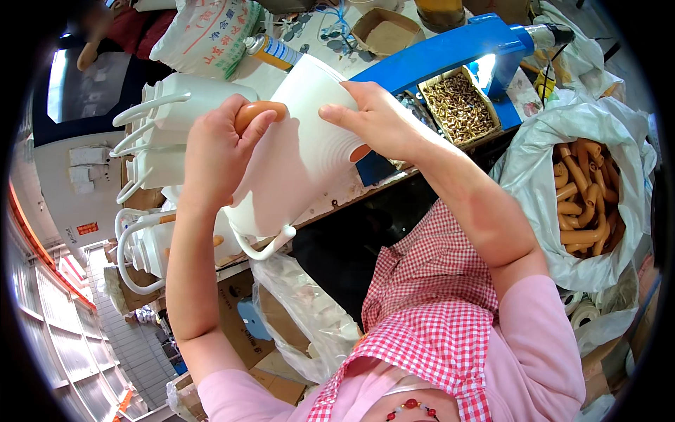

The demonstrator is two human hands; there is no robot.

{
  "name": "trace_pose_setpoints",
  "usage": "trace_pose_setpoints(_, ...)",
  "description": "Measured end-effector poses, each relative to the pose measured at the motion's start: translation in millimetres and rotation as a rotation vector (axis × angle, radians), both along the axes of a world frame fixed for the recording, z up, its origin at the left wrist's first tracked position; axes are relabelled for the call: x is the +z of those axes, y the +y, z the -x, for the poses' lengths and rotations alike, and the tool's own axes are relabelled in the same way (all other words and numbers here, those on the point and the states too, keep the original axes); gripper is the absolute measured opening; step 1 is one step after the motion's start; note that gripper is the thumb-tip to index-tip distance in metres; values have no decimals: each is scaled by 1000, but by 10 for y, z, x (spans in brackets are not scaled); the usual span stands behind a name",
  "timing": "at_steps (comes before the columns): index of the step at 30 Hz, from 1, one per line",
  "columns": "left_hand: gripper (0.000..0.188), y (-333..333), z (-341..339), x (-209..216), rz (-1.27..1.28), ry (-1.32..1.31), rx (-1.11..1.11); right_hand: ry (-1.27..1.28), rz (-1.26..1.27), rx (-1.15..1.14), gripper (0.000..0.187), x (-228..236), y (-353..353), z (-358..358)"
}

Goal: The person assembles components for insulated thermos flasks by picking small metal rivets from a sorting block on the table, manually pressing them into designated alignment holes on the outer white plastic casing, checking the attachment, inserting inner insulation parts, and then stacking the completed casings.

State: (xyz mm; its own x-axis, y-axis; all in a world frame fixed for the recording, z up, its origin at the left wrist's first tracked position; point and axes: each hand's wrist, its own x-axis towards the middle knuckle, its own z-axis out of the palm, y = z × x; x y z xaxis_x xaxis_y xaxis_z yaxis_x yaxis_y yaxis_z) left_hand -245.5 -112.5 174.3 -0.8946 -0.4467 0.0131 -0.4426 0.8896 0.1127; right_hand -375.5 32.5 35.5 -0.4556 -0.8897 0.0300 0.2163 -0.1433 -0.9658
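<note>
A white plastic watering can [295, 151] lies tilted across the bench in front of me, its curved white spout [271, 246] toward the lower left. My left hand [218, 151] is wrapped round an orange-brown handle [264, 114] pressed against the can's side; how far it is joined on is hidden. Against the can's upper right edge rests my right hand [380, 119], fingers behind the wall and thumb over the front. Another orange-brown patch shows at the can's right side, under my right wrist. Beside my left arm stand several similar white cans [158, 119] with long spouts.
A blue machine arm [439, 53] crosses the bench behind a box of brass-coloured screws [460, 105]. At right, a white sack [531, 190] holds curved orange-brown handles [583, 211]. A spray can [274, 50] and cardboard tray [387, 32] stand at the back; another person's maroon clothing [130, 32] shows upper left.
</note>
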Motion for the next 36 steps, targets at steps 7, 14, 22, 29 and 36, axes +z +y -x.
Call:
trace_pose_setpoints(7, 36, -19, -17, -30, 18, 12, -14, 32, -54, 4, 41, 20, 2, -12)
trace_pose_setpoints(14, 35, -34, -12, -6, -4, 5, 3, 25, -24, 6, 41, 11, -43, -26)
trace_pose_setpoints(22, 22, -36, 78, -112, -202, 67, -45, 85, -137, 28, 40, 15, 112, 117)
trace_pose_setpoints(29, 34, -374, -75, -40, -77, -143, 34, 276, -82, -12, 40, 3, 20, 49)
trace_pose_setpoints(36, 43, -743, -742, -366, -316, 142, 188, 469, 281, -817, 27, -331, 1523, -313)
